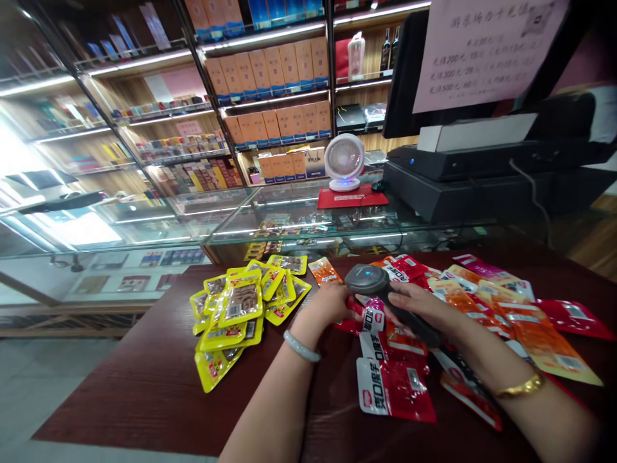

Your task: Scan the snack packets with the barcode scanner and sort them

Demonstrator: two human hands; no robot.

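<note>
My right hand [419,305] is wrapped round the grip of a dark barcode scanner [367,278], whose head points left over the packets. Just left of the scanner, my left hand [331,303] is closed on the edge of a red snack packet [355,314], its fingertips partly hidden. Below the scanner, red and white snack packets [396,389] lie overlapping on the table. A heap of yellow snack packets [241,302] is to the left of my left hand. Orange snack packets [535,328] and more red ones spread under and beyond my right forearm.
Behind the dark red table [159,366] stands a glass display counter [289,209]. On it are a white fan [344,161], a red mat [328,198] and a black monitor [407,77] with a pink notice [482,51]. Shelves of boxes [270,71] line the wall.
</note>
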